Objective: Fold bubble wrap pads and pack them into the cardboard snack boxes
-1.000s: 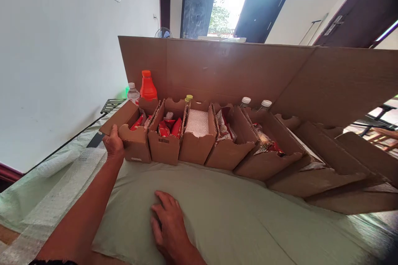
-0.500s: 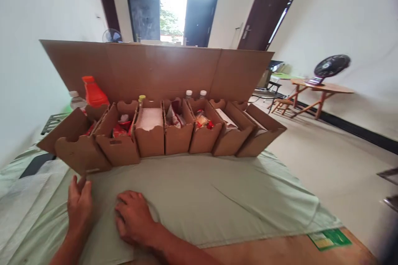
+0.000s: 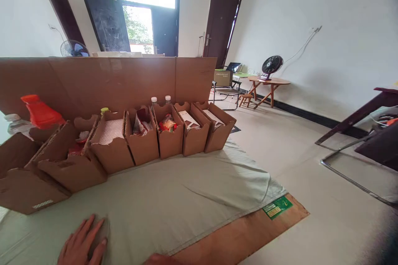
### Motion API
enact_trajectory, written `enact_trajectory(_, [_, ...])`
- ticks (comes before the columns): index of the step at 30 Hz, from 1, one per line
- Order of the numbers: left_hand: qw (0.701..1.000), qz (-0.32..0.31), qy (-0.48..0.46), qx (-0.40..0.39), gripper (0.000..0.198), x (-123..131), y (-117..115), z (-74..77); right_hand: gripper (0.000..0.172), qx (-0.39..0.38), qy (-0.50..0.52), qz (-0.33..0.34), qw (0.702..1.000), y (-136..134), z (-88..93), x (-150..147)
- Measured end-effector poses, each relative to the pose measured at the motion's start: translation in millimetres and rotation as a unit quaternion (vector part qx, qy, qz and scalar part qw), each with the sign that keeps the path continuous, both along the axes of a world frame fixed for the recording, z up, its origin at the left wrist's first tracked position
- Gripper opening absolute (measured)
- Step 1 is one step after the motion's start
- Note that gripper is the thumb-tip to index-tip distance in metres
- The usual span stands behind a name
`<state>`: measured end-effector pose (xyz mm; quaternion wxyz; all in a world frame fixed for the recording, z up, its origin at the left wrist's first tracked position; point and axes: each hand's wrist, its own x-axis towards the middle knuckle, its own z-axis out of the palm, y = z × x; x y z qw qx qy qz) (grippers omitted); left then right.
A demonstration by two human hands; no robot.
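My left hand (image 3: 83,242) lies palm down over the pale green cloth (image 3: 149,203), fingers apart and holding nothing. Only a sliver of my right hand (image 3: 160,259) shows at the bottom edge; its fingers are hidden. Beyond my hands stands a row of several open cardboard bins. The nearest to my left hand is the leftmost bin (image 3: 27,194), with a whitish label low on its front. Beside it, a second bin (image 3: 74,176) holds red packets. Farther right, one bin holds a white bubble-textured block (image 3: 112,130), others a red-and-white packet (image 3: 141,126), a colourful packet (image 3: 168,123) and flat white boxes (image 3: 189,120).
A tall cardboard panel (image 3: 112,80) rises behind the bins. Between them stand an orange bottle (image 3: 42,112) and clear bottles with white caps (image 3: 154,100). At right are a folding chair (image 3: 224,85), a wooden table (image 3: 276,81) with a fan (image 3: 272,64), and a metal-framed chair (image 3: 345,174).
The view has swung right, so the bins appear farther left. My left hand has moved right along the cloth and turned palm down. My right hand has mostly dropped out of view.
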<state>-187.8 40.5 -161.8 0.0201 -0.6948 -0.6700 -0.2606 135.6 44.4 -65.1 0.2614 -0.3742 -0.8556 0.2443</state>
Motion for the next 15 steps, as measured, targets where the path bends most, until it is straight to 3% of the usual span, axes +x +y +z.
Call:
enact_trajectory(2, [0.999,-0.01,0.03,0.005,0.055,23.1,9.1,4.9,0.018,-0.003,-0.007,0.023,1.0,9.7,28.6,58.2])
enact_trajectory(4, [0.999,-0.015,0.046,0.026,0.056,50.2,22.7,12.7,0.02,-0.01,-0.028,0.029,0.999,33.6,73.8,110.3])
enact_trajectory(7, [0.997,-0.032,0.056,0.05,0.055,86.8,45.4,22.2,0.024,0.027,-0.081,-0.132,0.988,94.0,152.2,168.0])
enact_trajectory(9, [0.995,-0.051,0.053,0.064,0.05,102.0,56.3,23.5,0.026,0.052,-0.115,-0.234,0.964,142.4,192.3,192.1])
enact_trajectory(11, [0.993,-0.07,0.041,0.081,0.044,107.3,60.9,21.1,0.029,0.052,-0.136,-0.273,0.951,188.2,214.6,206.4])
enact_trajectory(15, [0.989,-0.086,-0.008,0.119,0.035,98.4,55.1,15.0,0.021,-0.032,-0.194,-0.247,0.949,250.0,224.5,217.5])
